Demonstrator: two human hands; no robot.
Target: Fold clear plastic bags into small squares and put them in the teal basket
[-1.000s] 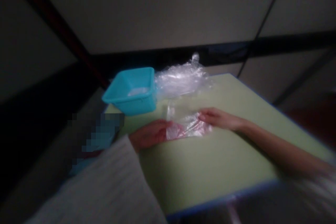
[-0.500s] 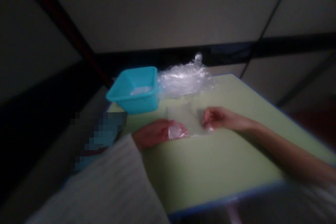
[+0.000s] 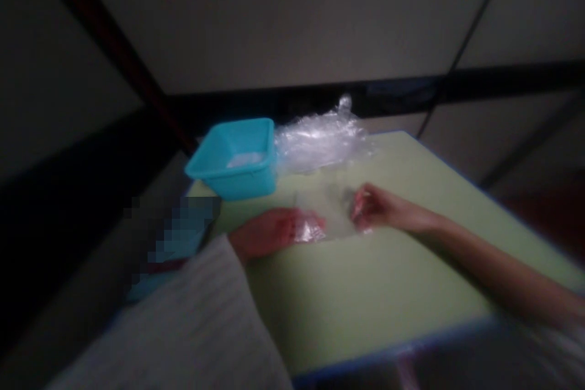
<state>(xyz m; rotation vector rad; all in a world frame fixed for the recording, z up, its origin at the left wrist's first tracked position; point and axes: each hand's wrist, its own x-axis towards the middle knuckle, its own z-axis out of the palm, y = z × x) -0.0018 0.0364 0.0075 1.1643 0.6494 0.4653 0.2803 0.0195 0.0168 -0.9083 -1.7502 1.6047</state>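
A small clear plastic bag (image 3: 325, 214) lies flat on the pale green table (image 3: 365, 292) between my hands. My left hand (image 3: 269, 233) rests on the bag's left end, its fingers partly under crinkled plastic and pinched on it. My right hand (image 3: 372, 207) is curled at the bag's right edge, fingers closed on the film. The picture is dim and blurred, so the fingertips are hard to make out.
A turquoise plastic tub (image 3: 235, 158) with something white inside stands at the table's far left corner. A heap of clear plastic bags (image 3: 320, 141) lies beside it at the far edge. A pixelated patch (image 3: 171, 231) sits left of the table.
The bag has been pulled flatter between my hands. My right hand has curled from a stretched-out position into a pinch at the bag's right edge. My left hand has stayed about where it was.
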